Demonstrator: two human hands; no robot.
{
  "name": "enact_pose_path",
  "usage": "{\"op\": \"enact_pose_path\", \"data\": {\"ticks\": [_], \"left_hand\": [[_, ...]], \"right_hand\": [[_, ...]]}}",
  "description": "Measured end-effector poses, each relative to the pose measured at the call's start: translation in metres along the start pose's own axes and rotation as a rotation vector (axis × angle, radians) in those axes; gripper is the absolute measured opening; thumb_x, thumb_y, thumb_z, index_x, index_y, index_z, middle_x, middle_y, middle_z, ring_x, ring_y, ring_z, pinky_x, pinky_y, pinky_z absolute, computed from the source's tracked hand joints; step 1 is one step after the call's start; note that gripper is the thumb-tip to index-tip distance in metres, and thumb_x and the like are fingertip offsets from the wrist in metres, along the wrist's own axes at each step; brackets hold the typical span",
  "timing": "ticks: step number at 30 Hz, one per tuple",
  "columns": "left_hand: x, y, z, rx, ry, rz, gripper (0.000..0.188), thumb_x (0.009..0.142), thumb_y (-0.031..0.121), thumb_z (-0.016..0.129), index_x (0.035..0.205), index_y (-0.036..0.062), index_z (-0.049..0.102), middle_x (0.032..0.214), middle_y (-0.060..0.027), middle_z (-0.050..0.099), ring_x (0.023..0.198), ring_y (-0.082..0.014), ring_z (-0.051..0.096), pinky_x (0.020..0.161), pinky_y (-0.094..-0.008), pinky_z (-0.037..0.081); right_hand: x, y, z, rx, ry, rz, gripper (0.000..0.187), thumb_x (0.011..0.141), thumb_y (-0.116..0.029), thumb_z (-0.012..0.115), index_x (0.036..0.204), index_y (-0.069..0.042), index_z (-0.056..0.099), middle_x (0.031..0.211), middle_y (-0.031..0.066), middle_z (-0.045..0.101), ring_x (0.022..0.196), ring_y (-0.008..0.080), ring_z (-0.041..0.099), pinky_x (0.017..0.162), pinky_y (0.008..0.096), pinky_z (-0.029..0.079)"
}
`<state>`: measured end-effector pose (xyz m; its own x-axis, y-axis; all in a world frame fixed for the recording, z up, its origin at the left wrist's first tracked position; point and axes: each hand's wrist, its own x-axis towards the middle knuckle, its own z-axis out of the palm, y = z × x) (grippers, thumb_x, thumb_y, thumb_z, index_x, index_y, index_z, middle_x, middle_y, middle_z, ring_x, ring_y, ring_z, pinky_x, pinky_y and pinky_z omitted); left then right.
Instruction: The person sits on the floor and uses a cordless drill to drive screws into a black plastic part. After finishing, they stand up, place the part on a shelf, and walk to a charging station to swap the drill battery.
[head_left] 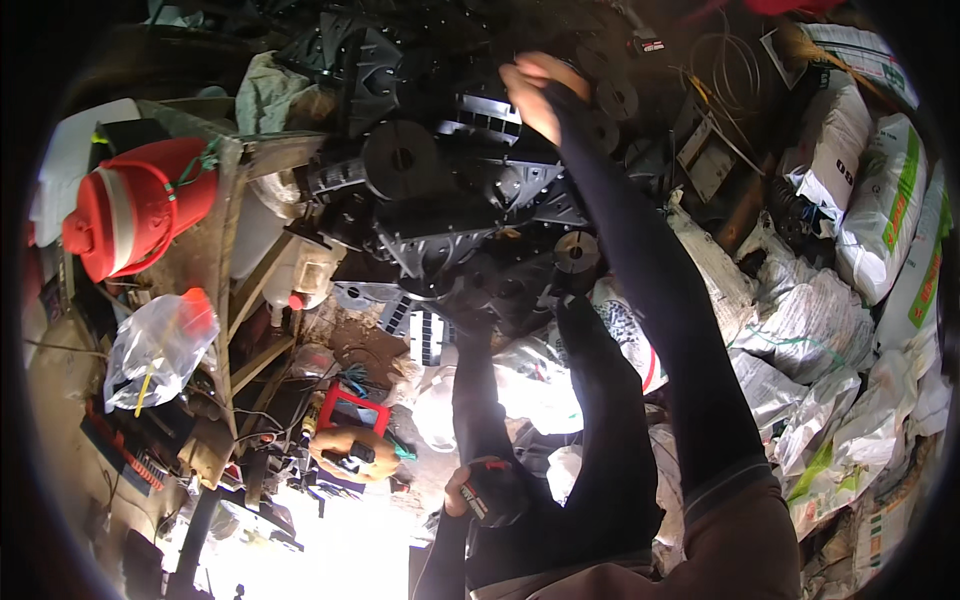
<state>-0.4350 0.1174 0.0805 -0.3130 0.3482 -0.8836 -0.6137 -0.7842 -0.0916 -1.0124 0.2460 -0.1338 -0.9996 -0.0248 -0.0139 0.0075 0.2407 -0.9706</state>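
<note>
Lying below and left of the right hand [538, 92], black plastic parts [430, 250] form a heap; its fingers look partly bent, but I cannot tell whether they grip anything. The left hand [456, 494] is curled around a black-and-red power tool [494, 492].

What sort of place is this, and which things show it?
Probably a cluttered workshop or storeroom: a heap of black parts, white sacks piled at the right, and what looks like a cordless tool in the left hand.
</note>
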Motion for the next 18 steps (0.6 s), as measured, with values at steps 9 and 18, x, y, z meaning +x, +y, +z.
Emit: {"op": "enact_pose_path", "data": {"ticks": [9,18], "left_hand": [[0.024,-0.001,0.049,-0.086,0.029,-0.084,0.072,0.091,0.052,0.041,0.127,-0.0111,0.045,0.111,-0.0208,0.061,0.090,-0.0244,0.064,0.076,-0.0322,0.053],[0.030,0.002,0.042,-0.061,0.029,-0.125,0.068,0.092,0.049,0.041,0.126,-0.0106,0.047,0.107,-0.0196,0.062,0.089,-0.0244,0.065,0.077,-0.0319,0.054]], "right_hand": [[-0.254,0.222,-0.163,-0.438,-0.077,0.567,0.061,0.072,-0.030,0.075,0.124,-0.004,0.055,0.111,0.0192,0.063,0.106,0.0345,0.060,0.090,0.0397,0.047],[-0.281,0.255,-0.193,-0.827,-0.733,0.384,0.055,0.074,-0.026,0.075,0.121,-0.004,0.057,0.117,0.0202,0.062,0.113,0.0382,0.056,0.094,0.0445,0.046]]}}
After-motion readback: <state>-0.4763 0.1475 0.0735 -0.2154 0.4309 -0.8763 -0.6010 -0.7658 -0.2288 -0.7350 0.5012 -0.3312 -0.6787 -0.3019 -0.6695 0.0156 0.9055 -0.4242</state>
